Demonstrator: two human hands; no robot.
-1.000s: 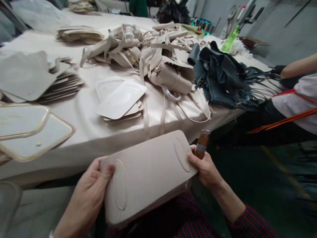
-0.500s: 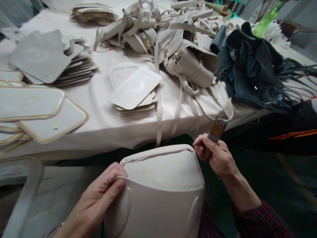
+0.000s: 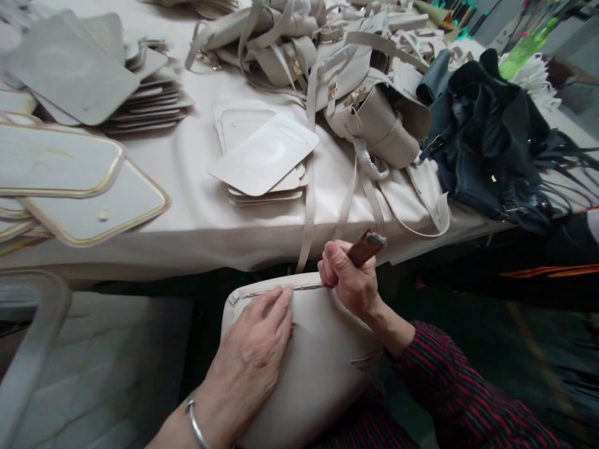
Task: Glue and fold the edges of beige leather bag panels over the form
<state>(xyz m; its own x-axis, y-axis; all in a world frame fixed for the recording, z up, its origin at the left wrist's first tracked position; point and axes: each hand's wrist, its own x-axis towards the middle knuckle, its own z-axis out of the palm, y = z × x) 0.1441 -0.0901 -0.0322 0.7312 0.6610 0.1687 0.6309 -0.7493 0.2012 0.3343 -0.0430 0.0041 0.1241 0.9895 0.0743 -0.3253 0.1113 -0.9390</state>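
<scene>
- Below the front edge of the table [image 3: 191, 165], over the lap, we see the pale panel [image 3: 327, 343], its far rim folded.
- On it we lay our left hand [image 3: 257, 343], fingers extended, gripping nothing; our right hand [image 3: 350, 277] is clenched round a brown tool [image 3: 366, 247] at the rim, handle tilted up and right, working end hidden.
- Just beyond the rim, straps [image 3: 307, 234] hang over the edge.
- Farther out, we see stacked boards [image 3: 264, 156], beige bags [image 3: 390, 131] and dark bags [image 3: 496, 131] rightward, yellow-edged boards [image 3: 56, 162] leftward.

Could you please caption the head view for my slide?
Left hand on a beige piece, right hand gripping a tool at its edge, bags on the table beyond.
</scene>
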